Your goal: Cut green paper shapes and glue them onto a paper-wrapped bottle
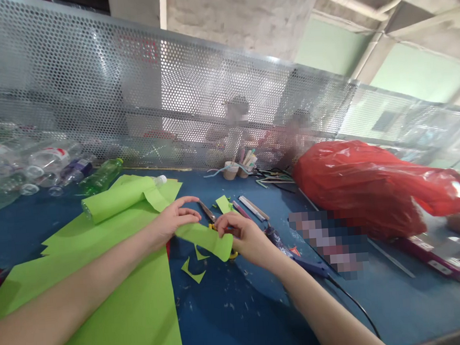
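Note:
A short strip of bright green paper [203, 239] stretches between my two hands, its right end curling down. My left hand [174, 221] holds the strip's left end, with its upper fingers reaching out to the right. At the other end, my right hand [240, 230] pinches the strip between bent fingers and thumb. Scissors with yellow handles [233, 255] lie behind the strip, partly hidden by it and by my right hand. Green paper offcuts [193, 271] rest on the blue table below. Large green sheets [132, 305] spread under my left forearm.
A bottle wrapped in green paper [117, 199] lies on the sheets. Clear bottles [50, 159] and a green bottle [103, 176] stand left. Rightward are a blue glue gun [309, 265] with its cord and a red plastic bag [357, 184]. Cups of tools [230, 171] stand by the perforated screen [193, 96].

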`<state>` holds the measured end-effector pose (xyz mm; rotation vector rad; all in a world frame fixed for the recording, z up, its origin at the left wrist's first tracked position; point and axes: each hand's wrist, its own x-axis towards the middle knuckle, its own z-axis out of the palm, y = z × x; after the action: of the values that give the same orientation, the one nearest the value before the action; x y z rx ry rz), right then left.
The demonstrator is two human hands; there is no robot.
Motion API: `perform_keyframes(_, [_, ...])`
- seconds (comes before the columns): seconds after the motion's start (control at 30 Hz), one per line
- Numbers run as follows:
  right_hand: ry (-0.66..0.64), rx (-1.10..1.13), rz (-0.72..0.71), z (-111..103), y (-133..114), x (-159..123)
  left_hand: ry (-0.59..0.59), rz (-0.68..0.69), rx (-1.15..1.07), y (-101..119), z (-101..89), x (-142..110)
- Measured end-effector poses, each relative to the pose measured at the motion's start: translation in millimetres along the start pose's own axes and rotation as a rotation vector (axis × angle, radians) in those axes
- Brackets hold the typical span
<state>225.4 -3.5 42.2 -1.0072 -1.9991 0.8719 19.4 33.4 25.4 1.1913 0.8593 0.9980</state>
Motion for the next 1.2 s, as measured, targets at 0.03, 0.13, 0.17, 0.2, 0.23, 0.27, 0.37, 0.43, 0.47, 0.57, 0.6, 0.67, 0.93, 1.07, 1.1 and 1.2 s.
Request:
perform_keyframes(0.03, [-0.003, -0.066, 0.016, -2, 1, 1, -0.008, 0.005, 0.042, 1, -4.2, 1])
perform_keyframes(0.13, [0.001, -0.256, 0.097, -7, 6, 3, -0.080, -0.006, 0.222, 8, -12.0, 2])
perform_keyframes(0.17, [0.000, -0.285, 0.129, -9, 8, 4, -0.114, -0.010, 0.312, 11, -12.3, 1])
perform_keyframes(0.2, [0.002, -0.294, 0.159, -10, 9, 4, -0.146, -0.006, 0.418, 14, -11.2, -1])
perform_keyframes(0.23, [0.004, -0.293, 0.187, -11, 11, 4, -0.170, 0.007, 0.527, 17, -8.6, -4])
perform_keyframes(0.27, [0.006, -0.295, 0.214, -12, 11, 4, -0.192, 0.027, 0.629, 18, -4.9, -7])
perform_keyframes(0.37, [0.011, -0.286, 0.302, -13, 10, 3, -0.216, 0.091, 0.890, 17, 10.9, -15])
perform_keyframes(0.43, [0.000, -0.258, 0.369, -13, 6, 2, -0.219, 0.166, 1.029, 10, 21.5, -20])
perform_keyframes(0.47, [-0.008, -0.245, 0.399, -13, 3, 1, -0.223, 0.210, 1.075, 6, 25.9, -21])
perform_keyframes(0.57, [-0.010, -0.124, 0.510, -14, -6, 1, -0.203, 0.244, 1.079, -6, 32.6, -21])
perform_keyframes(0.6, [-0.006, -0.040, 0.554, -14, -8, 1, -0.188, 0.228, 1.045, -8, 32.6, -20])
perform_keyframes(0.67, [0.022, 0.149, 0.615, -15, -10, 2, -0.172, 0.178, 0.918, -8, 30.0, -17])
perform_keyframes(0.93, [0.130, 0.432, 0.287, -20, -9, 3, 0.077, -0.127, 0.124, 8, 15.1, -9])
perform_keyframes(1.07, [0.107, 0.311, 0.125, -11, -6, 3, 0.002, -0.145, 0.084, 2, 23.3, -13])
perform_keyframes(1.1, [0.123, 0.287, 0.136, -9, -3, 4, -0.045, -0.147, 0.101, 0, 27.6, -15])
perform_keyframes(1.2, [0.130, 0.210, 0.242, -4, 6, 5, -0.202, -0.156, 0.265, -4, 42.7, -26])
